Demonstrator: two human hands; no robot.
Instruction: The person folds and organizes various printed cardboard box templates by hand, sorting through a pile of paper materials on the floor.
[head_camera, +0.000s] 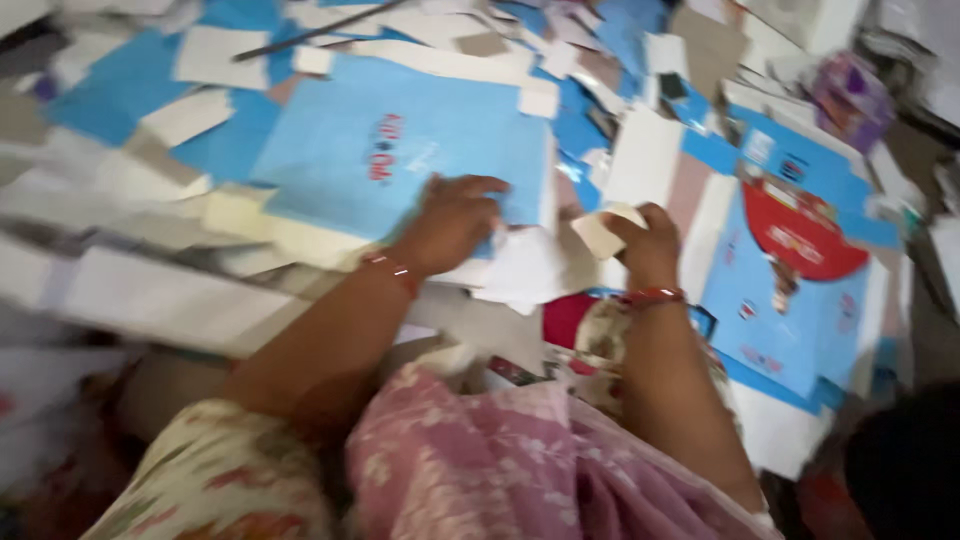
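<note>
Pink flowered cloth (500, 470) fills the bottom of the view, draped over the person's front, and both forearms reach forward from it. A red bangle (392, 268) is worn on the left wrist and another red bangle (655, 296) on the right. Beyond the wrists, the left hand (455, 218) is laid palm down, fingers spread, on the near right corner of a large light-blue sheet (400, 150) with a small red mark; nothing is gripped by it. The right hand (645, 245) is closed around a small cream piece of card (600, 235), held just beside the sheet's right edge. White paper (530, 270) lies between the two hands. To the right, a blue printed flat carton (790, 290) with a red panel is spread out. Farther off, blurred blue and white scraps (200, 110) are scattered everywhere; what lies under them cannot be told.
</note>
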